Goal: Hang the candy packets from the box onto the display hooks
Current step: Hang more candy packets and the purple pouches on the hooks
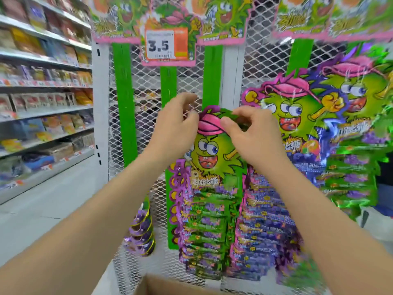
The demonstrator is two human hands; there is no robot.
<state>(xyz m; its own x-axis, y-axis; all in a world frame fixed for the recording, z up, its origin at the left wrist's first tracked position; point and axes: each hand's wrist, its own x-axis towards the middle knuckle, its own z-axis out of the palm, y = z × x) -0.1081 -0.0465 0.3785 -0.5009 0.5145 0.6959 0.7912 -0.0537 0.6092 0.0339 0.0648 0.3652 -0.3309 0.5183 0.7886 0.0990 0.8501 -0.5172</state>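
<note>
A green candy packet (pixel 209 154) with a cartoon face and pink cap hangs at the front of a stack on the white mesh display (pixel 148 86). My left hand (pixel 177 124) pinches the packet's top left edge by the pink cap. My right hand (pixel 248 133) pinches its top right corner. The hook itself is hidden behind the packet and my fingers. Several more packets (pixel 206 235) hang below in the same column. The cardboard box (pixel 155 286) shows only its rim at the bottom edge.
More packet stacks (pixel 350 158) hang to the right on the mesh. A purple stack (pixel 141 231) hangs low on the left. A price tag reading 3.5 (pixel 165 44) sits above. Stocked shelves (pixel 42 103) line the left aisle.
</note>
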